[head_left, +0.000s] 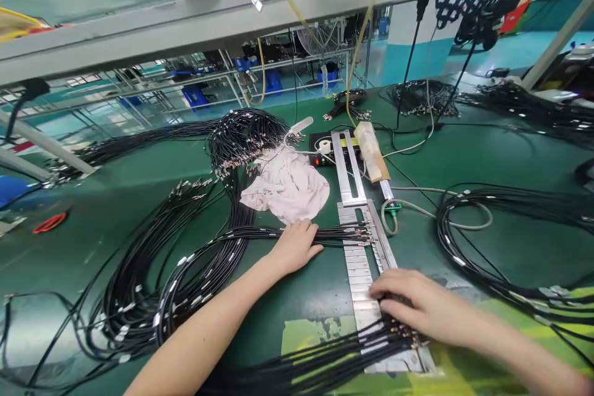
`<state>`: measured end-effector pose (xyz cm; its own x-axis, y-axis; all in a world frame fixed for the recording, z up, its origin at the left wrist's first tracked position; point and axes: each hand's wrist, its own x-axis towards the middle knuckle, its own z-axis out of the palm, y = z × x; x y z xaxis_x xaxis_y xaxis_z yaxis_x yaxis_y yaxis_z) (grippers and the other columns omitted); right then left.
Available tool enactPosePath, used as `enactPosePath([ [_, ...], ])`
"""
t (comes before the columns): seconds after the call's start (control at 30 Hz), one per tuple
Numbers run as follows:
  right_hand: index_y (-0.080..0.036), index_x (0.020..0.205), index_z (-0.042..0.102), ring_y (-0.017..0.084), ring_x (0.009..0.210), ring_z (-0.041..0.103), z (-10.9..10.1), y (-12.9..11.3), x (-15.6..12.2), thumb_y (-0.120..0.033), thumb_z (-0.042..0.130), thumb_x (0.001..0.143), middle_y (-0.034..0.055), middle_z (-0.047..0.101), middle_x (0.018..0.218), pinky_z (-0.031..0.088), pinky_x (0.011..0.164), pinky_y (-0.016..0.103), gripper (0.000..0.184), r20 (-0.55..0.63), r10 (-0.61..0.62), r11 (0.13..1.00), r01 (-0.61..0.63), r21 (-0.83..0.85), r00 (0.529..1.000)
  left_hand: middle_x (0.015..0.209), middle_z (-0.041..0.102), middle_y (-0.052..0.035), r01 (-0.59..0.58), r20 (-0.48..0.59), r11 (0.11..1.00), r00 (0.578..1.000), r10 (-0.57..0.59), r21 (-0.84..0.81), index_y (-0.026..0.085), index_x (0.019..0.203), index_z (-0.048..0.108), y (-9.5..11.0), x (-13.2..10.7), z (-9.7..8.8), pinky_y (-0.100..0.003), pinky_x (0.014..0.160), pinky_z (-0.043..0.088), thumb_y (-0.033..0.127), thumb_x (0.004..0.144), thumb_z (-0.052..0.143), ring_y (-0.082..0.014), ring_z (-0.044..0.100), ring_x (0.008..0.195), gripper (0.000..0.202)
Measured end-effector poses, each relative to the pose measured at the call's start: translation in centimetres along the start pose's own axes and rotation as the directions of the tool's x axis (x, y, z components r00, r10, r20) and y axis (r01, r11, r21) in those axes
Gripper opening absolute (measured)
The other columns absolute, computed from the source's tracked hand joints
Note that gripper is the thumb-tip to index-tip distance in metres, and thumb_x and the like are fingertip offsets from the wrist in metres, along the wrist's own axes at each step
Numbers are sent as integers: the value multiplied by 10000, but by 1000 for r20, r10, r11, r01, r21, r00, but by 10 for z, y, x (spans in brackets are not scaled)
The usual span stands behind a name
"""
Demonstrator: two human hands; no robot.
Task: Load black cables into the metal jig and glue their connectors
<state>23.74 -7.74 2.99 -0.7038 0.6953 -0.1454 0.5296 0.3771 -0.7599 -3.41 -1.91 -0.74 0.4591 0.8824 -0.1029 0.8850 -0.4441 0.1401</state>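
Your green bench (pixel 139 198) fills the view, with black cable loops (pixel 153 284) sprawling at eight o'clock. A metal fixture strip (pixel 359 272) runs up the centre. Your left hand (pixel 294 246) lies flat, fingers together, pressing a cable bundle (pixel 338 234) at its connector ends. Your right hand (pixel 408 303), at five o'clock, curls loosely over a second bundle (pixel 334 356) on the strip.
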Motion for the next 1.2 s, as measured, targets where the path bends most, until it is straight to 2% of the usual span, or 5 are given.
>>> enactPosePath([
  [0.13,-210,945,658,182,860,621,-24,14,32,-345,476,856,43,686,947,472,807,332,243,-228,25,992,3,125,973,1164,550,-109,-64,38,992,997,69,-111,169,1195,459,1,15,-11,-370,901,406,404,891,466,-249,506,1061,384],
  [0.43,-183,894,628,173,722,642,-30,60,76,-294,477,832,50,683,830,524,667,325,198,-681,84,988,28,152,728,704,612,7,-22,186,913,977,106,-408,167,762,610,-16,71,-15,-212,571,400,238,785,553,-135,557,655,94],
  [0.7,-176,1054,561,195,918,587,-8,70,75,-54,405,834,85,640,963,523,797,377,296,-565,-353,882,64,-467,746,812,647,5,11,174,801,978,117,-599,184,814,654,-19,75,-6,-221,653,409,293,783,544,-135,569,738,158],
  [1.0,-158,1114,538,268,1112,485,-18,64,70,11,472,765,134,576,1102,443,917,486,394,-628,-503,804,55,-592,594,666,597,3,102,3,799,992,-125,-593,158,756,620,-16,81,1,-228,551,379,223,782,522,-127,529,607,121],
  [1.2,-170,1088,552,276,1118,479,-23,71,71,-18,478,774,122,588,1079,435,902,493,357,-638,-477,797,-8,-603,604,632,536,20,29,-92,876,992,-83,-482,175,629,552,-10,75,-6,-243,580,330,91,718,524,-126,482,620,125],
])
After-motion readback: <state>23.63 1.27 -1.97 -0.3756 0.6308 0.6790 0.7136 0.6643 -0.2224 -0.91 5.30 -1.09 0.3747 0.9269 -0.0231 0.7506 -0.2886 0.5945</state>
